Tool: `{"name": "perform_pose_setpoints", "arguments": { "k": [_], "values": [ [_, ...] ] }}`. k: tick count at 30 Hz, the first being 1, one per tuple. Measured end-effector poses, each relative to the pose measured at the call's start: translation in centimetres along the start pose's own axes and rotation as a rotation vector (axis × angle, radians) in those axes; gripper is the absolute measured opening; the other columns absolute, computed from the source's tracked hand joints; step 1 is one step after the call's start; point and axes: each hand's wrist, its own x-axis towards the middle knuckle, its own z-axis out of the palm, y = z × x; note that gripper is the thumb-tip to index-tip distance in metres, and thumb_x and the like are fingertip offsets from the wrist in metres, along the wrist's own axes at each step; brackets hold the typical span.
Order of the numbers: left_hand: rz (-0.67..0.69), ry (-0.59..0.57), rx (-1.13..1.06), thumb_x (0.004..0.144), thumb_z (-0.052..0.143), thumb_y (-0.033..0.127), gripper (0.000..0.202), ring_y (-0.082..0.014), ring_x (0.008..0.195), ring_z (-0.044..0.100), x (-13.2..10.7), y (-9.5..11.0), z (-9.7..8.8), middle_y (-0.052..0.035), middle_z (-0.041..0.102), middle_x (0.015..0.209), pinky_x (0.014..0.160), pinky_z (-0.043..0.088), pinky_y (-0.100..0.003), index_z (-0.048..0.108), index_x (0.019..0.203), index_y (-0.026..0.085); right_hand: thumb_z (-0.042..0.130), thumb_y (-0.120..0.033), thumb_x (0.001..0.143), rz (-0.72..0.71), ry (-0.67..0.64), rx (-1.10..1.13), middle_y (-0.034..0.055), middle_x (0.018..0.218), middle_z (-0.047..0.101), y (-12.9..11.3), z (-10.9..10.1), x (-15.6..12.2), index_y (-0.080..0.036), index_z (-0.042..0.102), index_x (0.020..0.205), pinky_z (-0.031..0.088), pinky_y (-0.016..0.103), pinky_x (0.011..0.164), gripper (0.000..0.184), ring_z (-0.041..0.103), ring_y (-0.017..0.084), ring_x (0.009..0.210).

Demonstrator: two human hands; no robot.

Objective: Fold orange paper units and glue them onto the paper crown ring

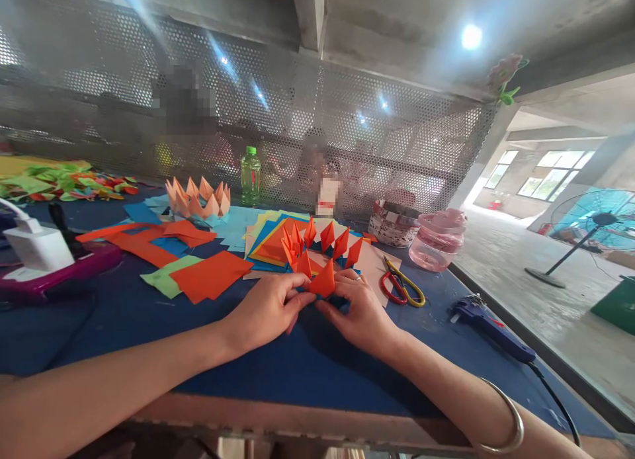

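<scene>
An orange folded-paper crown [320, 250] of several pointed units stands on the blue table [278, 373] in front of me. My left hand [270, 307] pinches its nearest point from the left. My right hand [360, 310] pinches the same near edge from the right, fingers closed on the paper. A finished pale orange crown [198, 200] sits farther back on the left.
Loose orange and green paper sheets [198, 274] lie at left, a coloured stack [270, 237] behind the crown. Red-and-yellow scissors [403, 286], a blue glue gun [489, 327], a pink jar [439, 239], a green bottle [251, 174] and a white charger [37, 246] surround me. A perforated metal screen [297, 128] backs the table.
</scene>
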Motion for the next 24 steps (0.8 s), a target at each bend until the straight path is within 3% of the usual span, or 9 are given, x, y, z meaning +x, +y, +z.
{"name": "perform_pose_setpoints", "arguments": {
  "k": [9, 14, 19, 24],
  "values": [
    [0.025, -0.031, 0.095, 0.091, 0.047, 0.033, 0.024, -0.012, 0.039, 0.047, 0.2, -0.6, 0.0, 0.0099, 0.043, 0.041, 0.047, 0.032, -0.023, 0.044, 0.07, 0.023, 0.069, -0.024, 0.083, -0.004, -0.047, 0.004, 0.0018, 0.086, 0.074, -0.1, 0.1, -0.2, -0.021, 0.072, 0.083, 0.038, 0.039, 0.089, 0.003, 0.06, 0.023, 0.094],
    [0.04, 0.001, 0.215, 0.091, 0.045, 0.029, 0.023, -0.0131, 0.047, 0.053, 0.5, -0.6, -0.3, 0.0074, 0.053, 0.047, 0.054, 0.034, -0.024, 0.047, 0.07, 0.023, 0.068, -0.031, 0.085, 0.019, -0.081, -0.013, 0.0035, 0.093, 0.072, 0.0, -0.1, -0.2, -0.021, 0.07, 0.09, 0.039, 0.041, 0.092, 0.012, 0.059, 0.024, 0.099],
    [0.057, 0.089, 0.247, 0.09, 0.04, 0.022, 0.017, -0.0171, 0.067, 0.064, 0.9, -1.1, -0.8, 0.0014, 0.068, 0.069, 0.064, 0.04, -0.026, 0.054, 0.08, 0.022, 0.059, -0.033, 0.09, 0.042, 0.044, 0.021, 0.0073, 0.111, 0.066, 0.4, -0.8, 0.1, -0.021, 0.065, 0.104, 0.041, 0.041, 0.095, 0.019, 0.056, 0.024, 0.109],
    [0.027, 0.158, 0.25, 0.086, 0.04, 0.017, 0.017, -0.0222, 0.079, 0.066, 2.2, -2.6, -2.0, -0.002, 0.07, 0.078, 0.071, 0.042, -0.031, 0.056, 0.087, 0.022, 0.048, -0.028, 0.095, 0.143, 0.159, -0.02, 0.0072, 0.108, 0.064, 1.2, -1.6, 0.6, -0.022, 0.065, 0.104, 0.042, 0.04, 0.091, 0.02, 0.056, 0.024, 0.106]
  ]
}}
